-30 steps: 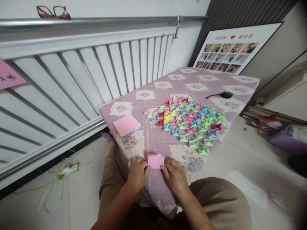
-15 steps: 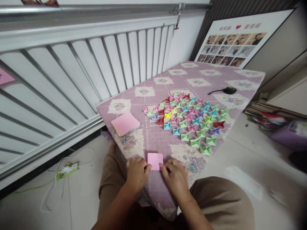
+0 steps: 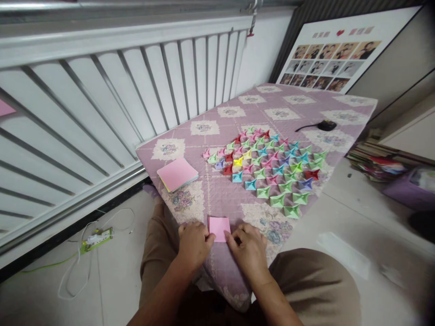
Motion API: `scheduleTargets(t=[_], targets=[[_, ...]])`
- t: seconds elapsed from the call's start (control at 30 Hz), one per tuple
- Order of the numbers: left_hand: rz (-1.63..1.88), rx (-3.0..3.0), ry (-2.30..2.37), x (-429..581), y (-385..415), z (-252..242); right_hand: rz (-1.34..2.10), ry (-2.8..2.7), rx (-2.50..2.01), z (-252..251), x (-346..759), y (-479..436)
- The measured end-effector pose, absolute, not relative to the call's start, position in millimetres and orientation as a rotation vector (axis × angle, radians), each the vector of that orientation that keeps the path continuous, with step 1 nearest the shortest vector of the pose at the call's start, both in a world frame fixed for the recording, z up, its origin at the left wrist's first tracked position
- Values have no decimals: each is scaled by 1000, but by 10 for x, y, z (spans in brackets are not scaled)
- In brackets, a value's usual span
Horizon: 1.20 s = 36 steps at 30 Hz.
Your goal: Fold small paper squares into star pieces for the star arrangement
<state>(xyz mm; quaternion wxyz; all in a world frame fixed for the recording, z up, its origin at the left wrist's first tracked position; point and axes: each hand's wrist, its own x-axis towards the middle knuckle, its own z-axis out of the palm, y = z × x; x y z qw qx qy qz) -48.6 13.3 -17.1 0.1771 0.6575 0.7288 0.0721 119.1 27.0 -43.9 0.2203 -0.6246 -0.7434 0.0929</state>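
Note:
A small pink paper square, looking folded, lies at the near corner of the cloth-covered table. My left hand is at its lower left corner, fingers curled and thumb on the paper's edge. At the lower right corner my right hand has its thumb and forefinger on the edge, the other fingers bent. Beyond the hands stand rows of small folded paper shapes in green, pink, blue, red and yellow. A stack of square paper, pink on top, rests to the left.
A purple patterned tablecloth covers the table. On its far right lies a black object with a short cable. A white radiator runs along the left side. The floor holds a power strip with loose cables.
Both hands keep their place at the paper's lower corners, with hardly any movement. The camera view has shifted slightly.

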Motion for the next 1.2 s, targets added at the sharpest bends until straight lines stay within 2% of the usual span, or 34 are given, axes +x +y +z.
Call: scheduleTargets(t=[1.2], targets=[[97,1950,2052,-483,138,-141,187,-2075,-1782,-425,1155,304]])
